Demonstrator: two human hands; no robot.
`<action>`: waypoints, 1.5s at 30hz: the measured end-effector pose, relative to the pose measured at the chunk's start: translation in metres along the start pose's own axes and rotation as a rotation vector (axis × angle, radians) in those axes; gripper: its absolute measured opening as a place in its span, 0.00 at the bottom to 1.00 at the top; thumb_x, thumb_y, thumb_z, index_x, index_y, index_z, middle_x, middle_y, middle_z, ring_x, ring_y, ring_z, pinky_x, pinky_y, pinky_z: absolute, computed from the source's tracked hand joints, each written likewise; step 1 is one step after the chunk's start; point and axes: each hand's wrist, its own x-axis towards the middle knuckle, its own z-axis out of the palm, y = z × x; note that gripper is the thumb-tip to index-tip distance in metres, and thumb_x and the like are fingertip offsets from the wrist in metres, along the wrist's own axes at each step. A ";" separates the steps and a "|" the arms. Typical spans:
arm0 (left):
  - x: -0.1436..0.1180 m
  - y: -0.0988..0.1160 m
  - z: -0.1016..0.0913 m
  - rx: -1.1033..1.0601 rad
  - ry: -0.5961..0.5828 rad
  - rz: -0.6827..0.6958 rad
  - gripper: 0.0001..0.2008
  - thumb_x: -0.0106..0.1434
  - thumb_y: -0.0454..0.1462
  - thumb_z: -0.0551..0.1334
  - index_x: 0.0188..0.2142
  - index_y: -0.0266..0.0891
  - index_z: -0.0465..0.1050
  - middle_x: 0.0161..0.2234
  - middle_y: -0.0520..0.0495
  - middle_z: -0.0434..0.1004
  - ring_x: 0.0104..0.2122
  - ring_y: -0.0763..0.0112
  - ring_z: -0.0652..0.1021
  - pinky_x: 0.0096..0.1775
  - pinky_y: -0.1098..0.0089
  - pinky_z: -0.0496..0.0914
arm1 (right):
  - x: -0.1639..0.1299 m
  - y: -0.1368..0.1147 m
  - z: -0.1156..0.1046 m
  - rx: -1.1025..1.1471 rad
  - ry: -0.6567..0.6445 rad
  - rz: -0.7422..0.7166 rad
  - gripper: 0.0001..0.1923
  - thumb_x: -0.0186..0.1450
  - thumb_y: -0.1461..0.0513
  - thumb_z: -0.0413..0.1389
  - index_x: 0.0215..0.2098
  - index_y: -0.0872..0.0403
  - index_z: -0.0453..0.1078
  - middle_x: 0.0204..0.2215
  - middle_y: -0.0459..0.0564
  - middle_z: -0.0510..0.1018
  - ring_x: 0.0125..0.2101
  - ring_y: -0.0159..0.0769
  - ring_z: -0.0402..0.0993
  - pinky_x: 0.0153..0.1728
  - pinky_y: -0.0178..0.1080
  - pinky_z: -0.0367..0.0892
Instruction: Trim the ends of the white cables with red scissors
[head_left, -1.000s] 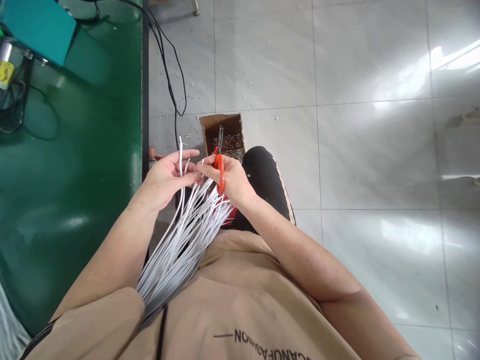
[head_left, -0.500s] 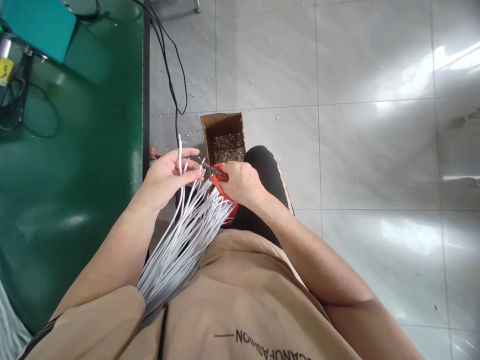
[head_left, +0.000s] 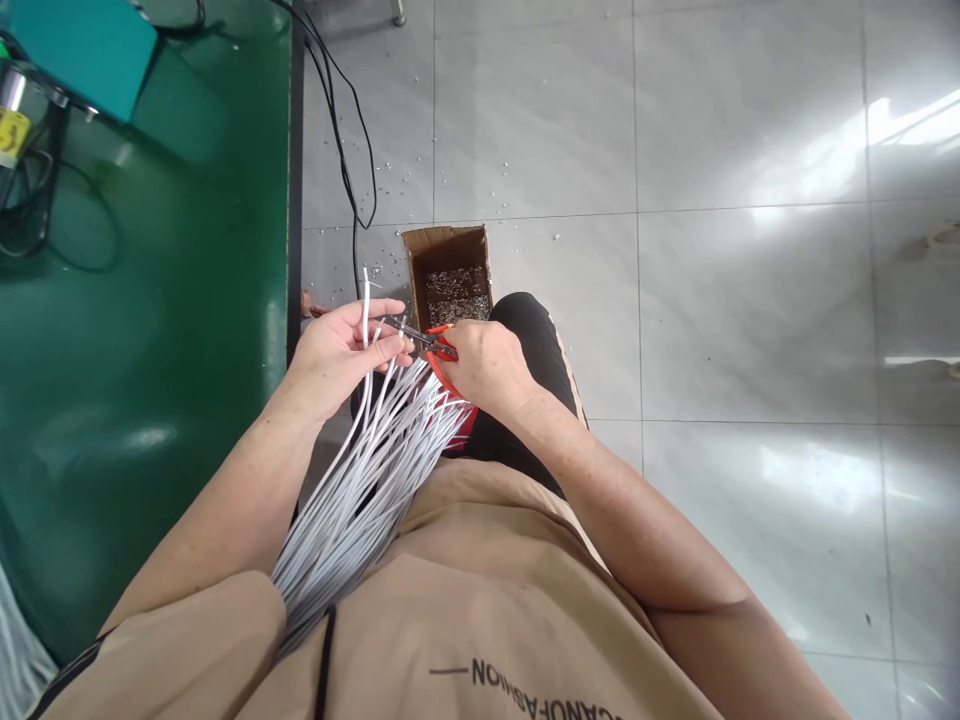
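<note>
A thick bundle of white cables [head_left: 375, 480] lies over my lap, its loose ends fanning toward my hands. My left hand [head_left: 349, 345] is closed on a few of these cables, which stick up past its thumb and fingers. The tallest cable end stands above the hand with a thin strand at its tip. My right hand [head_left: 487, 365] grips pliers [head_left: 441, 347] with red-orange handles. Their dark, narrow jaws point left and reach the cable ends by my left fingertips; whether they pinch a wire is too small to tell.
Below my hands, a cardboard box [head_left: 448, 245] on the tiled floor [head_left: 735, 310] contains many small clippings. More bits are scattered around it. To the left is a green table [head_left: 187, 350] with a teal device [head_left: 86, 50]; black cords [head_left: 334, 120] hang beside its edge.
Both hands stay in nearly the same place. The tall cable end and the left hand have shifted slightly right, and the pliers' jaws sit a little differently among the cable tips.
</note>
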 end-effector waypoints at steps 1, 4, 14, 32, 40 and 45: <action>0.000 0.000 0.000 0.003 -0.007 0.005 0.25 0.51 0.38 0.72 0.48 0.35 0.74 0.29 0.48 0.79 0.26 0.69 0.80 0.26 0.73 0.69 | 0.000 0.000 0.000 -0.011 0.007 -0.005 0.17 0.67 0.54 0.50 0.33 0.55 0.76 0.31 0.52 0.79 0.32 0.37 0.75 0.33 0.37 0.60; -0.001 0.000 -0.001 0.009 -0.027 0.014 0.23 0.53 0.37 0.71 0.49 0.35 0.74 0.29 0.48 0.79 0.26 0.70 0.80 0.26 0.74 0.69 | 0.000 0.001 0.002 -0.014 0.019 -0.016 0.17 0.66 0.55 0.50 0.32 0.57 0.76 0.31 0.54 0.79 0.32 0.38 0.74 0.34 0.38 0.61; 0.000 -0.001 0.001 -0.007 0.015 0.038 0.28 0.47 0.36 0.74 0.49 0.37 0.73 0.27 0.52 0.77 0.27 0.68 0.80 0.35 0.67 0.74 | 0.011 -0.003 -0.003 1.101 0.077 0.165 0.11 0.57 0.57 0.60 0.33 0.56 0.76 0.27 0.44 0.77 0.28 0.29 0.69 0.32 0.33 0.64; -0.002 -0.002 0.004 0.139 0.041 0.111 0.25 0.49 0.34 0.72 0.48 0.40 0.75 0.32 0.50 0.79 0.29 0.72 0.77 0.37 0.68 0.73 | 0.012 -0.011 0.016 1.662 -0.004 0.300 0.08 0.51 0.62 0.65 0.29 0.56 0.76 0.18 0.40 0.69 0.21 0.24 0.59 0.25 0.32 0.57; -0.002 -0.001 0.003 0.088 -0.024 0.037 0.22 0.55 0.37 0.69 0.50 0.38 0.74 0.31 0.49 0.79 0.28 0.69 0.80 0.34 0.68 0.73 | 0.013 -0.010 0.021 1.690 -0.046 0.273 0.07 0.50 0.61 0.64 0.24 0.57 0.73 0.18 0.40 0.68 0.22 0.24 0.60 0.26 0.32 0.58; -0.005 -0.002 0.005 0.178 0.032 0.126 0.18 0.58 0.36 0.66 0.48 0.39 0.75 0.33 0.50 0.79 0.31 0.70 0.80 0.40 0.67 0.73 | 0.016 -0.012 0.024 1.771 -0.120 0.269 0.09 0.51 0.62 0.63 0.19 0.56 0.68 0.18 0.41 0.67 0.22 0.25 0.59 0.24 0.33 0.57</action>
